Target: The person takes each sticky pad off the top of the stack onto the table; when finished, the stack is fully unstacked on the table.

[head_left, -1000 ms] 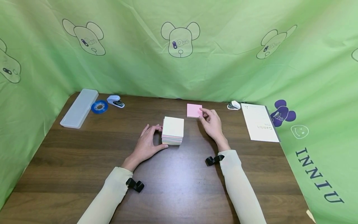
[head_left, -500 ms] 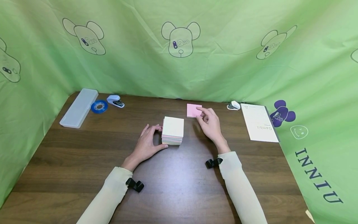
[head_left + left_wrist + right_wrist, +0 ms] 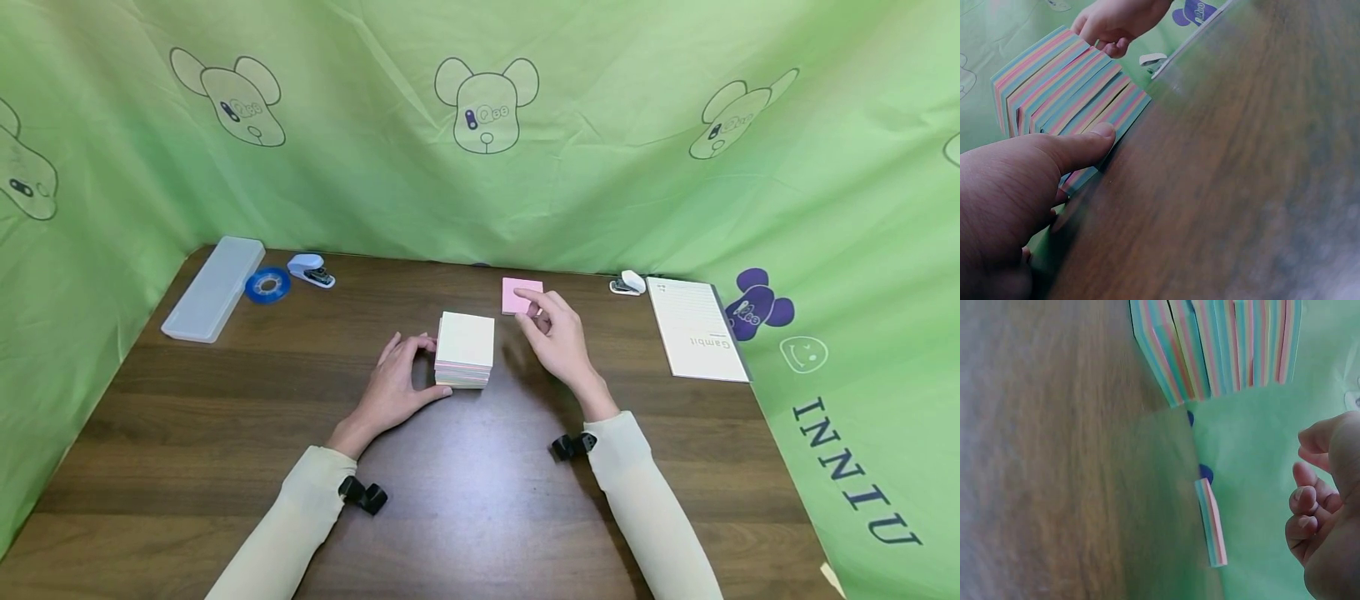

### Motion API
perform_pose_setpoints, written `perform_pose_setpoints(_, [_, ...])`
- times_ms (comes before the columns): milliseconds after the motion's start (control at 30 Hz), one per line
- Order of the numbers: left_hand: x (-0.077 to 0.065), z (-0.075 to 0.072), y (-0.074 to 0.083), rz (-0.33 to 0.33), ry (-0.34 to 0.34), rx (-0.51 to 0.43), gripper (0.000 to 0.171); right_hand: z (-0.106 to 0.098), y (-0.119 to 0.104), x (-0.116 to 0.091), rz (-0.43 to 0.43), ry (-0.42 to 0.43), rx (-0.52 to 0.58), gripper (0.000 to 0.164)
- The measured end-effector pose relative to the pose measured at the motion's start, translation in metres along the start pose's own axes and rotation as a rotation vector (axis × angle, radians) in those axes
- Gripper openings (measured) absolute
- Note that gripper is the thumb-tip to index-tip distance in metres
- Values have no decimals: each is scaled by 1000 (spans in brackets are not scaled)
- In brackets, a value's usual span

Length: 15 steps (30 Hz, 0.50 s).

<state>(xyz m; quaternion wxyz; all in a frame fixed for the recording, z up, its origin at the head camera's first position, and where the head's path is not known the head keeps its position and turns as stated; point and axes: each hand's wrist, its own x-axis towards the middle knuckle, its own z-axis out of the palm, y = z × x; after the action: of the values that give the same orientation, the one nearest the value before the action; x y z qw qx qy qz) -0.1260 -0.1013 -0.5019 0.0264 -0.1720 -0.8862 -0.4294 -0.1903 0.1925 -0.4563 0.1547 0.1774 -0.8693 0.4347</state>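
A tall stack of sticky note pads [image 3: 465,342], pale yellow on top with striped pastel sides, stands mid-table. My left hand [image 3: 390,387] holds its left side, the thumb on the front face and the fingers towards the back, partly hidden. In the left wrist view the thumb presses near the bottom of the stack [image 3: 1079,81]. My right hand [image 3: 557,340] hovers to the right of the stack, in front of a thin pink sticky note pad [image 3: 517,292], overlapping it from above. Its thumb and index finger are apart, the other fingers loosely curled, holding nothing.
Back left on the table lie a translucent pencil case [image 3: 213,290], a blue roll of tape [image 3: 267,286] and a light-blue stapler [image 3: 311,270]. At back right are a white stapler [image 3: 627,283] and a notebook [image 3: 697,329]. A green curtain [image 3: 360,183] hangs behind.
My right hand has drawn left and slightly towards me, from the pink pad's right edge towards the stack. The left hand and the stack stay put.
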Motion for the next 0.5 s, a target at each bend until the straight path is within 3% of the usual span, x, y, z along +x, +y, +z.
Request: perform_pose_setpoints(500, [0,-1,-1,4,6,-2,72,-2,-23,-9,-107,-33,46,35])
